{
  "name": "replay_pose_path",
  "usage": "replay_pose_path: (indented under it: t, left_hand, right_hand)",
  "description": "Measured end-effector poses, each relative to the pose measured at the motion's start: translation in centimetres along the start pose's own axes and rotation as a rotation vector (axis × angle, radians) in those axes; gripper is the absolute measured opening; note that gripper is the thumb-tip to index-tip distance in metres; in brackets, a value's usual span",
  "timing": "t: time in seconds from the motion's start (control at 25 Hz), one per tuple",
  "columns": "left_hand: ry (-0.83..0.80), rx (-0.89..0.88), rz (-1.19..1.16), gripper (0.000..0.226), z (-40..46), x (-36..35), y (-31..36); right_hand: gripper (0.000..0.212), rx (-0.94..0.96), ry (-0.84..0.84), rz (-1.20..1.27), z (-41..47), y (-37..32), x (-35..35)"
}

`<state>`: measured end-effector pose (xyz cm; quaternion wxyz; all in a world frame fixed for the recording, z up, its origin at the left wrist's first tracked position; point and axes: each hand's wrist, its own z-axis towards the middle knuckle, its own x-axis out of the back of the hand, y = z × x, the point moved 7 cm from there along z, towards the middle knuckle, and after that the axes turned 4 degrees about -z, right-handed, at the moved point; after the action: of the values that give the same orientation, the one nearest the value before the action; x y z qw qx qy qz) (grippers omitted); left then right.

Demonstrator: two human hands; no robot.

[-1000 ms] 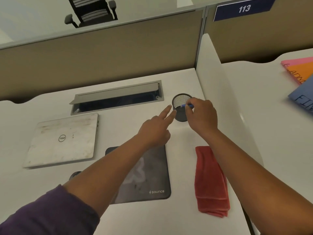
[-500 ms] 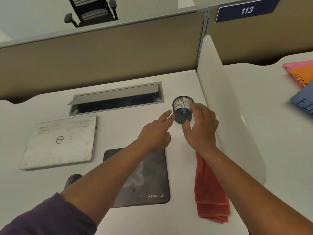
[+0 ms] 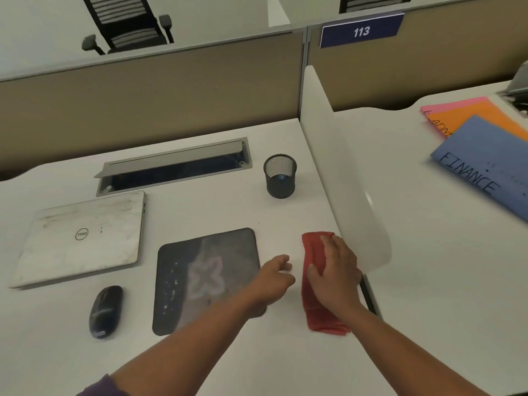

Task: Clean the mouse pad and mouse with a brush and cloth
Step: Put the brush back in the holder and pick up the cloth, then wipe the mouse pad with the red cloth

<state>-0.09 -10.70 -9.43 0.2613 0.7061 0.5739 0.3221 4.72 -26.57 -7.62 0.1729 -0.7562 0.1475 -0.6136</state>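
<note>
The right hand [image 3: 334, 270] lies flat, fingers spread, on the red cloth [image 3: 320, 307]. At its nine o'clock the left hand [image 3: 273, 278] hovers loosely curled, holding nothing, over the mouse pad [image 3: 200, 278] edge. The mouse [image 3: 105, 311] sits at the pad's eight o'clock, the mesh cup [image 3: 280, 176] at one.

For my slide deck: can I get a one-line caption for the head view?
Right hand flat on the red cloth beside the mouse pad; left hand hovers, mouse untouched.
</note>
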Motion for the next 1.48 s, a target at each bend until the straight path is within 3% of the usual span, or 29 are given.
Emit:
replay_pose_path:
  t: [0.16,0.4,0.48,0.64,0.76,0.88,0.96,1.04,1.32,1.48]
  left_hand:
    - [-0.080,0.085,-0.247,0.063,-0.7,-2.7,-0.7]
    - [-0.054,0.196,-0.453,0.044,-2.2,-3.6,-1.5]
    - [-0.074,0.161,-0.437,0.032,-2.9,-3.2,-1.4]
    - [-0.001,0.026,-0.508,0.034,-4.0,-1.8,-0.6]
    - [0.050,-0.046,-0.656,0.027,-5.4,-0.6,0.1]
    - [0.154,-0.103,-0.628,0.017,-7.3,1.1,0.4]
    - [0.139,-0.172,-0.574,0.019,-8.3,1.6,1.1]
    - [0.076,-0.217,-0.537,0.019,-9.3,1.6,1.5]
    - [-0.020,-0.067,-0.659,0.035,-11.0,3.7,-2.5]
    - [0.019,-0.095,-0.602,0.022,-12.5,6.8,-4.7]
  right_hand:
    - [0.081,-0.102,-0.128,0.044,-1.9,1.7,-1.2]
    - [0.076,-0.162,-0.144,0.602,-2.8,1.8,-0.4]
    - [0.069,-0.192,-0.172,0.737,-3.3,1.4,-0.4]
    - [0.057,-0.142,-0.250,0.928,-4.3,-0.8,-0.1]
    - [0.065,0.017,-0.257,0.835,-5.1,-3.1,0.5]
    - [0.090,0.329,-0.225,0.601,-6.7,-6.3,1.0]
    - [0.103,0.483,-0.187,0.394,-7.7,-8.1,0.4]
    - [0.109,0.517,-0.165,0.284,-7.8,-9.0,-0.6]
    - [0.074,0.573,-0.325,0.359,-8.2,-10.6,-3.6]
    - [0.065,0.600,-0.395,0.380,-9.1,-12.6,-5.1]
